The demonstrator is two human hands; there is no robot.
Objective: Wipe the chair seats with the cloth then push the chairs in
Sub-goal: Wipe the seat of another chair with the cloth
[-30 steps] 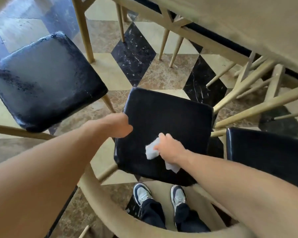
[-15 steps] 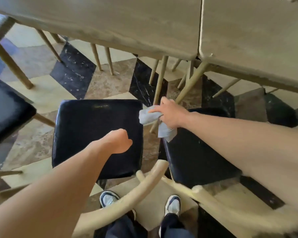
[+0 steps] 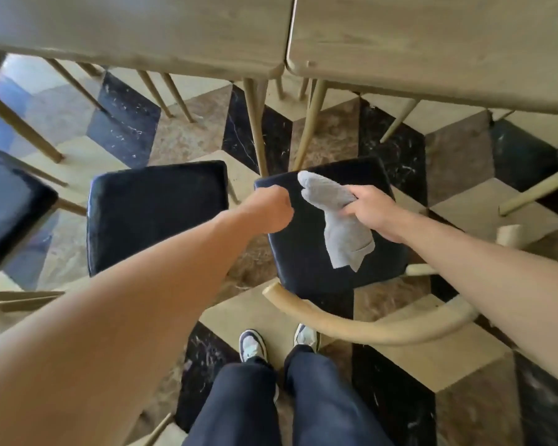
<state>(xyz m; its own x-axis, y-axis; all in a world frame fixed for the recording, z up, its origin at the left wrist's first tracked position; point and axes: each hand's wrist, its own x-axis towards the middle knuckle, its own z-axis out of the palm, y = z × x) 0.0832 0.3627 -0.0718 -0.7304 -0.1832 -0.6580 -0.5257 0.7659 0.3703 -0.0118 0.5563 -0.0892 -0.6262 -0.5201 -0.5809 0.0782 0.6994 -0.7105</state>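
A black padded chair seat (image 3: 306,268) with a curved pale wooden backrest (image 3: 351,329) stands right in front of me. My right hand (image 3: 372,212) grips a grey cloth (image 3: 342,226) that hangs down over this seat. My left hand (image 3: 271,210) is a closed fist at the seat's left front corner, holding nothing that I can see. A second black seat (image 3: 155,214) stands to the left, and a third black seat (image 3: 7,207) shows at the far left edge.
Two pale wooden tabletops (image 3: 432,43) meet above the chairs, with slim wooden legs (image 3: 255,130) reaching the floor between the seats. The floor is patterned marble tile. My shoes (image 3: 253,344) stand just behind the backrest. Another chair's wooden rail (image 3: 535,191) juts in at right.
The view has swung right, from the middle seat to the right-hand seat. My right hand has carried the cloth over this seat, and the left fist has moved to its left corner.
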